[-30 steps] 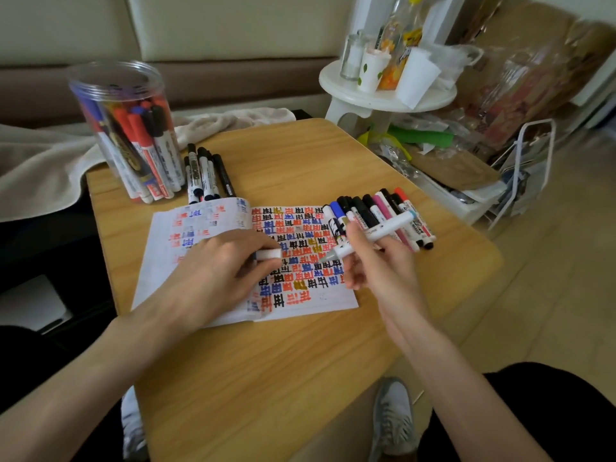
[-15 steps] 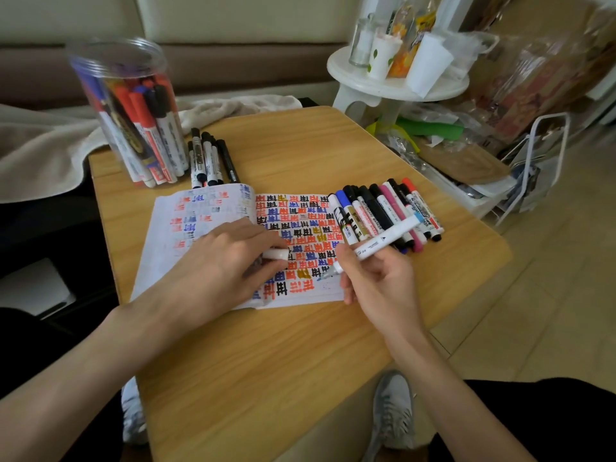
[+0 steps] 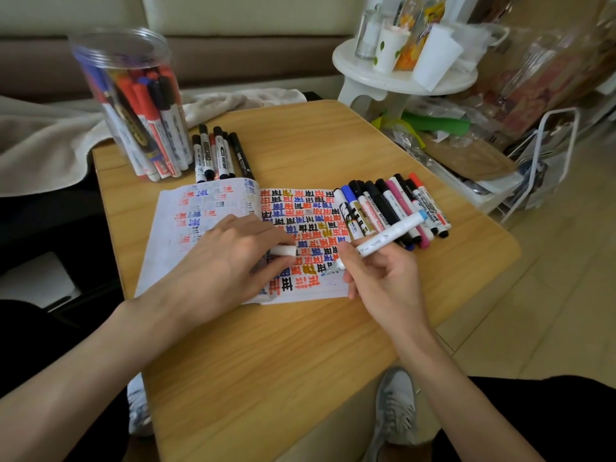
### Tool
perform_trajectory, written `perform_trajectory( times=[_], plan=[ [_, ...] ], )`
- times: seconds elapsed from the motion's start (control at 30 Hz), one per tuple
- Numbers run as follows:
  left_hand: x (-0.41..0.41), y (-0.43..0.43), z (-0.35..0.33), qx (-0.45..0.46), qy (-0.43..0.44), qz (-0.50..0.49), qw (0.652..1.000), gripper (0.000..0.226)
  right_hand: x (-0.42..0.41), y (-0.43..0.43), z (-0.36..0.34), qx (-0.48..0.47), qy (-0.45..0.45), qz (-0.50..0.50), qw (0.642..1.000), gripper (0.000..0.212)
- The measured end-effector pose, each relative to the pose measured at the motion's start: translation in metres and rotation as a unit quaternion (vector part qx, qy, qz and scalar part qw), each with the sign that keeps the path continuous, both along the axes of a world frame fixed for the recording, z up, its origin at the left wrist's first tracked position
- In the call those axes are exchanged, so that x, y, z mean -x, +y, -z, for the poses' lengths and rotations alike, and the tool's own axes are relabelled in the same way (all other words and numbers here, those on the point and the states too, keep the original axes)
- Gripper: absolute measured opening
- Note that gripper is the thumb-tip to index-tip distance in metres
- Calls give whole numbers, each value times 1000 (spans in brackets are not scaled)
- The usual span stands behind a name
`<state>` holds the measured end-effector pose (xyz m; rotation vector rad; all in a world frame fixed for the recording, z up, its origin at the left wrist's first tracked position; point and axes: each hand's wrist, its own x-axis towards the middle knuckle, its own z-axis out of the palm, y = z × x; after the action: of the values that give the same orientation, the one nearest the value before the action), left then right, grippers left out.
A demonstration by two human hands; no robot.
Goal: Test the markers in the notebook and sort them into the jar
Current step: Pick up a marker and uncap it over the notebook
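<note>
Nearest on the desk (image 3: 300, 361), the right hand (image 3: 383, 281) has its fingers clamped round one white marker (image 3: 386, 240) in a writing grip. The barrel slants up to the right and the tip is at the lower edge of the notebook (image 3: 206, 208), beside faint blue specks, so this looks like the test stroke. The left hand (image 3: 230, 261) lies on the open pages, probably to keep them flat. Its fingers are curled and pinch the marker's one white cap (image 3: 283, 251), kept ready, I judge, for recapping. The right-hand page is almost filled with rows of black, red, blue and a few yellow test marks, and only the bottom line is free. Just beyond the writing hand a row of markers (image 3: 393, 208) lies side by side against the notebook's right edge, likely those waiting; I count about ten, though they overlap. Farther back, touching the notebook's top edge, a smaller group of markers (image 3: 216, 155) numbers five or six. Just to its left stands the one clear jar (image 3: 133, 105), holding many capped markers upright, too crowded to count.
</note>
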<state>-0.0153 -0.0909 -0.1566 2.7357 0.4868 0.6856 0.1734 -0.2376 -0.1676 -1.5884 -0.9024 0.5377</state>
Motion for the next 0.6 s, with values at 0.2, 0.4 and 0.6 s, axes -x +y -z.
perform_trajectory(
  times=[0.2,0.4,0.6],
  plan=[
    [0,1,2,-3,5,0,1000,30,3,-1,1,12,-59,2,998,14],
    [1,2,4,-7,10,-3,1000,28,2,-1,-1,13,-56,26,998,11],
    [1,2,3,-6,12,-5,1000,29,3,-3,-3,-2,-35,12,999,15]
  ],
)
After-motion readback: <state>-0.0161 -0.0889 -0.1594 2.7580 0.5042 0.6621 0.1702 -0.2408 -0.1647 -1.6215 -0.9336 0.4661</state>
